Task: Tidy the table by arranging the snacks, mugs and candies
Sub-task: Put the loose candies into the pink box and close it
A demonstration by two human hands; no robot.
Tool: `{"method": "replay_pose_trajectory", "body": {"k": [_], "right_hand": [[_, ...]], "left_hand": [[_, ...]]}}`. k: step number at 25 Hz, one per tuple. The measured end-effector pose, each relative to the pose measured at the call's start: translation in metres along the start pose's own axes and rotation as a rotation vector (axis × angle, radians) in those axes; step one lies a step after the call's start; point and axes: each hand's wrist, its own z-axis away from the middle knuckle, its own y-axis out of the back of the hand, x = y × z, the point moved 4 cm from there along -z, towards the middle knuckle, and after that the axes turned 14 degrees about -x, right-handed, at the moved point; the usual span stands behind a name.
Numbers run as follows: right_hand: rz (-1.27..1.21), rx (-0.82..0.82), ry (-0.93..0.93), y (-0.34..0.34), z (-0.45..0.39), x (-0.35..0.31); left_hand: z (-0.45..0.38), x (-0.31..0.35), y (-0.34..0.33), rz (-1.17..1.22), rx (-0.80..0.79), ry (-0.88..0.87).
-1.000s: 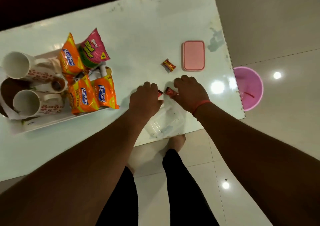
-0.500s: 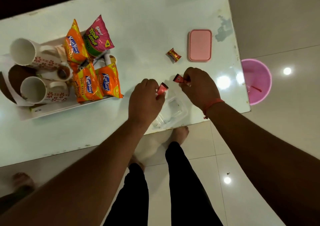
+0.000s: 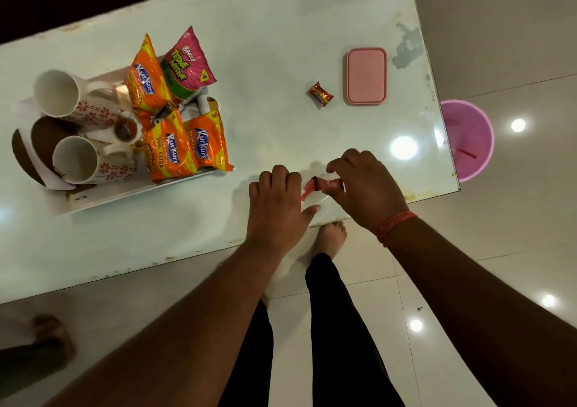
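Note:
My left hand (image 3: pixel 276 202) and my right hand (image 3: pixel 367 188) meet near the table's front edge, each pinching a red candy (image 3: pixel 312 186) (image 3: pixel 333 184). Both candies hover over a clear plastic box (image 3: pixel 324 203), which the hands mostly hide. Another candy in a red and yellow wrapper (image 3: pixel 320 94) lies loose farther back, beside the box's pink lid (image 3: pixel 366 75). At the left a white tray (image 3: pixel 134 189) holds two floral mugs (image 3: pixel 67 94) (image 3: pixel 84 160) lying on their sides, several orange snack packets (image 3: pixel 170 147) and a pink one (image 3: pixel 187 60).
The glass-topped table (image 3: pixel 281 32) ends just right of the lid. A pink bucket (image 3: pixel 468 138) stands on the floor beyond that edge. My legs and a bare foot (image 3: pixel 332 238) are below the front edge. Another person's foot (image 3: pixel 51 331) shows at lower left.
Both hands lifted a red candy off the table and have brought the two candies together over the clear box. The view has shifted slightly.

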Motion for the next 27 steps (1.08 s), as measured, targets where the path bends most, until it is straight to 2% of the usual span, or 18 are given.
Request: {"method": "replay_pose_trajectory", "body": {"k": [6,8,11,13,18,21,23,27], "right_hand": [[-0.147,0.226,-0.107,0.054,-0.059,0.025],[-0.091,0.159,-0.104,0.065,-0.096,0.024],[0.128,-0.029,-0.092,0.057,-0.133,0.017],[0.235,-0.056,-0.084,0.044,-0.138,0.015],[0.223,0.068,-0.066,0.026,-0.114,0.018],[0.077,0.143,-0.095,0.026,-0.087,0.017],[-0.023,0.181,-0.048,0.027,-0.061,0.010],[-0.006,0.121,0.076,0.014,-0.008,-0.014]], "left_hand": [[-0.027,-0.028,0.021,0.094,0.045,0.043],[-0.040,-0.032,0.027,0.125,0.047,0.052],[-0.052,-0.033,0.032,0.216,0.053,0.054],[-0.055,-0.034,0.033,0.272,0.057,0.068],[-0.049,-0.036,0.025,0.348,0.049,0.090],[-0.043,-0.037,0.020,0.381,0.027,0.103],[-0.041,-0.037,0.018,0.400,0.022,0.109],[-0.036,-0.037,0.017,0.432,0.027,0.106]]}}
